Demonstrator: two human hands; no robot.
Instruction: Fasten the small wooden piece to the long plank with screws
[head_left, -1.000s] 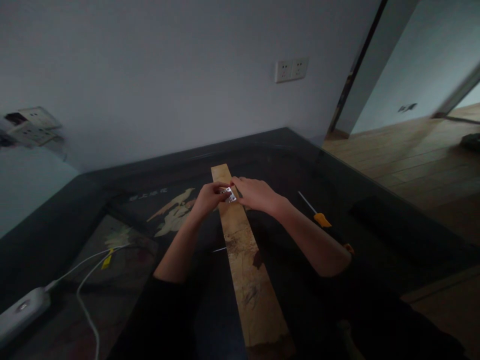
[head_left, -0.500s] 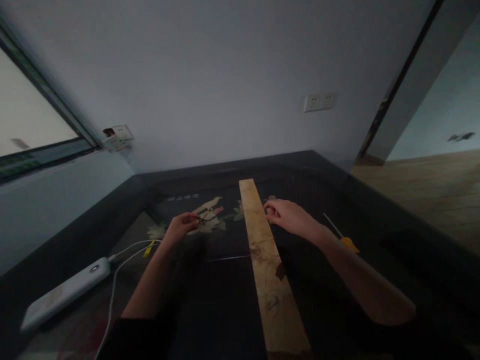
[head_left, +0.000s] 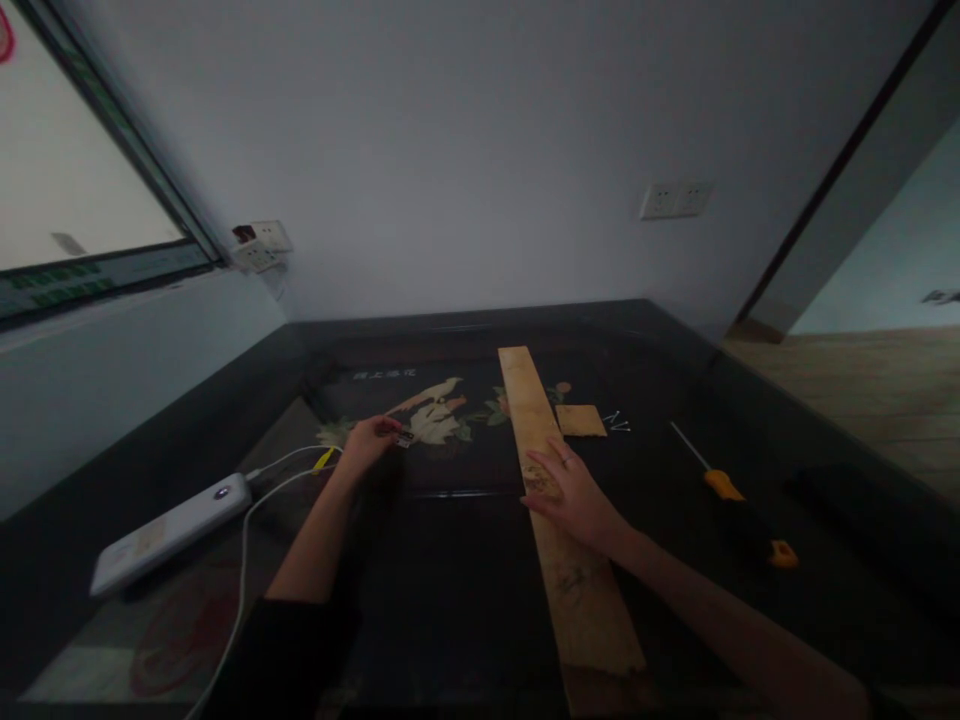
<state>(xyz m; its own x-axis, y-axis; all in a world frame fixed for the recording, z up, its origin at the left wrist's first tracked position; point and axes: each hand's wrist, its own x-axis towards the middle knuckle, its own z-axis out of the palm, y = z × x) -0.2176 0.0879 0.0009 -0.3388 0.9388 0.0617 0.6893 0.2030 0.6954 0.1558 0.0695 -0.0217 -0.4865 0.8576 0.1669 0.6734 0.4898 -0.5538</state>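
Board (head_left: 521, 388) under palm-down right hand (head_left: 577, 500), fingers (head_left: 549, 463) splayed, left hand (head_left: 366, 447) angled forward, fingers pinching small metal piece (head_left: 405, 438)

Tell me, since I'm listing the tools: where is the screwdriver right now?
In the head view, the screwdriver lies on the dark table, right of the small wooden piece and of the right hand.

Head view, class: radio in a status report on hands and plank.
Left hand pinching small metal piece. Right hand resting on long plank. Screwdriver lying apart, right of plank.
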